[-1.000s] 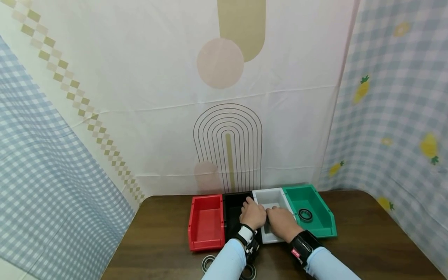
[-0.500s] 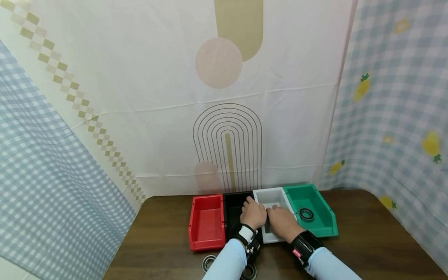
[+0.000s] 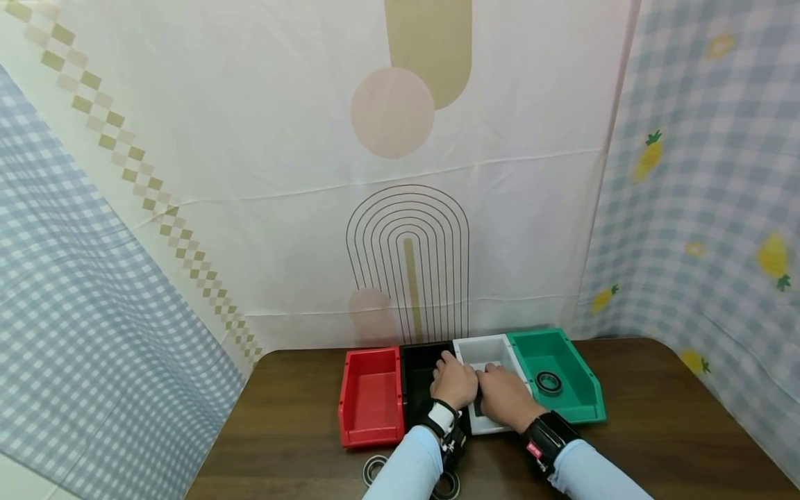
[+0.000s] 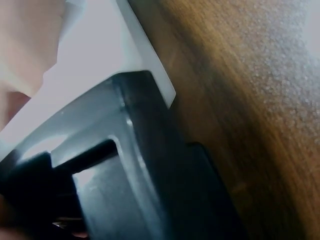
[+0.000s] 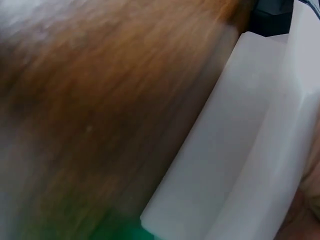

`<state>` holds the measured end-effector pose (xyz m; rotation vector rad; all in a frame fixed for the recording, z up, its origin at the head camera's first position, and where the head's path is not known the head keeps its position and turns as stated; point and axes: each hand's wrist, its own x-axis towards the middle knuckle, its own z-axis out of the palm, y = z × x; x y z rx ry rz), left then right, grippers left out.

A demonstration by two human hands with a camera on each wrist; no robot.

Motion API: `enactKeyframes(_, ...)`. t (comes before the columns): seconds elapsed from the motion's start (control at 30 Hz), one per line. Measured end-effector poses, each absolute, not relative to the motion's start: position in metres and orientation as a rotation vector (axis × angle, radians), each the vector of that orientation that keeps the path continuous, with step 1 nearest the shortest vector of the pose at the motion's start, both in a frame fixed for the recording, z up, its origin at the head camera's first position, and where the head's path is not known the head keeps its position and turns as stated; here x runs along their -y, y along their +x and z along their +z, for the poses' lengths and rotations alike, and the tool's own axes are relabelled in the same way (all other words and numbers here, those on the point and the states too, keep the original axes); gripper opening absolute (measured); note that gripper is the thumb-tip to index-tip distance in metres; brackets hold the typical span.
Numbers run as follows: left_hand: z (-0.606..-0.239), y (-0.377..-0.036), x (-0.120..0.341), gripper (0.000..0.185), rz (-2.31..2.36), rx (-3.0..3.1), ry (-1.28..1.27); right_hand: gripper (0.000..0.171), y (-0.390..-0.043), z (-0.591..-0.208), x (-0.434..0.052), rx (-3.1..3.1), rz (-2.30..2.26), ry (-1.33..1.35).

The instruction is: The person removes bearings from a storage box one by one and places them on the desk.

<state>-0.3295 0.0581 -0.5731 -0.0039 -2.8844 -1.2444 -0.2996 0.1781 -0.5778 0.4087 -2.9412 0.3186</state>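
In the head view my left hand (image 3: 454, 384) lies over the black bin (image 3: 414, 389), close to its wall with the white bin (image 3: 487, 346). My right hand (image 3: 503, 397) reaches into the white bin, its fingers bent downward and nearly meeting the left hand. Both sets of fingertips are hidden, so I cannot tell what they hold. At the left wrist view's lower left, blurred skin and a small metallic glint (image 4: 67, 220) show inside the black bin (image 4: 155, 165). Skin of the right hand (image 5: 312, 185) shows past the white bin's wall (image 5: 225, 135) in the right wrist view.
A red bin (image 3: 371, 403) stands left of the black one. The green bin (image 3: 575, 399) at the right holds one bearing (image 3: 540, 382). Two more bearings lie on the wooden table (image 3: 281, 417): a left bearing (image 3: 367, 471) and a right bearing (image 3: 455, 486), partly behind the left forearm.
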Motion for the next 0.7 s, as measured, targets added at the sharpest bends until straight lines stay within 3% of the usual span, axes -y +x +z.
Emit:
enactKeyframes(0.27,-0.578,-0.332,-0.058,0.054,-1.255,2.870,-0.002,0.026,-0.290,-0.575,-0.181,2.814,0.263,0.509)
enactKeyframes(0.47,-0.572,-0.330,-0.060,0.058,-1.271,2.874,-0.014,0.028,-0.280,-0.571,-0.185,2.776,0.219,0.527)
enactKeyframes(0.7,-0.568,-0.325,-0.058,0.060,-1.285,2.878,0.012,0.046,-0.266,-0.569,-0.189,2.695,0.229,0.460)
